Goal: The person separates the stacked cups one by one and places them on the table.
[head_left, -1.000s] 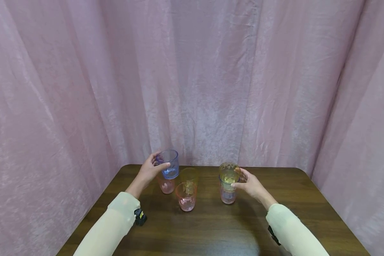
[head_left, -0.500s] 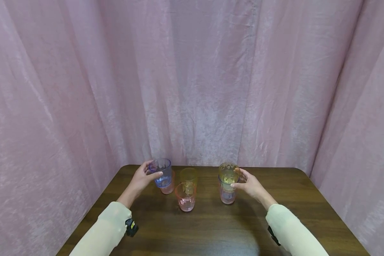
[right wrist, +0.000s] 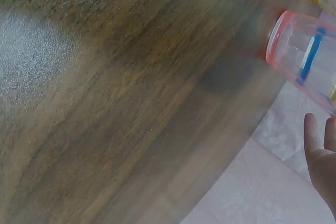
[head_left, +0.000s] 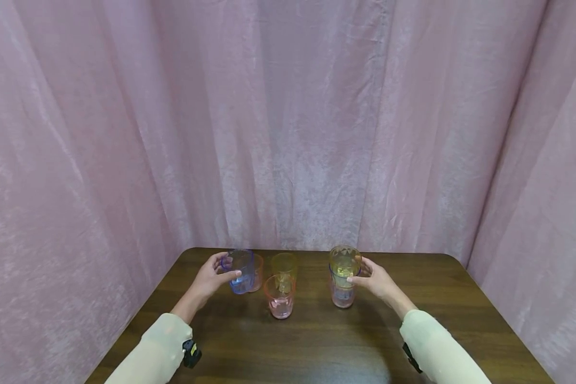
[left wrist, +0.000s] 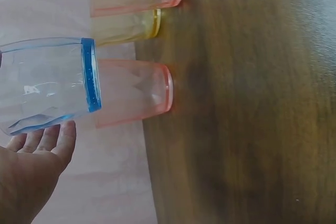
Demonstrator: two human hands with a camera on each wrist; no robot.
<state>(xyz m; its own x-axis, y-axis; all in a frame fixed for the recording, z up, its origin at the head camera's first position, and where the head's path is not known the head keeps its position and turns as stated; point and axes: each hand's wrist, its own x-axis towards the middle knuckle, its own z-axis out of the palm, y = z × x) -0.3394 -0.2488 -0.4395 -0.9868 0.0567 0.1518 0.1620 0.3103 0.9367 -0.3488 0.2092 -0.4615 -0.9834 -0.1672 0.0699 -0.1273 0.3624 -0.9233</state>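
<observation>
My left hand [head_left: 210, 278] grips a clear blue plastic cup [left wrist: 50, 85] between thumb and fingers. In the left wrist view its base hangs off the table, nearer the camera than a pink cup [left wrist: 139, 90]. My right hand [head_left: 378, 279] holds the upper part of a nested stack: a yellow cup [head_left: 344, 257] on top, a blue one inside below it, and a pink cup [head_left: 342, 300] at the bottom. The right wrist view shows the pink base [right wrist: 278, 38] on or close to the tabletop, with the blue ring seen through its wall.
Between the hands, another pink cup [head_left: 280, 305] stands upright in front of a yellow cup [head_left: 288, 261]. All are on a dark wood table [head_left: 297, 352]. A pink curtain [head_left: 317, 133] hangs right behind the table's far edge.
My left hand has carried the blue cup left and down, from over the left pink cup to beside it. My right hand and its stack have stayed in place.
</observation>
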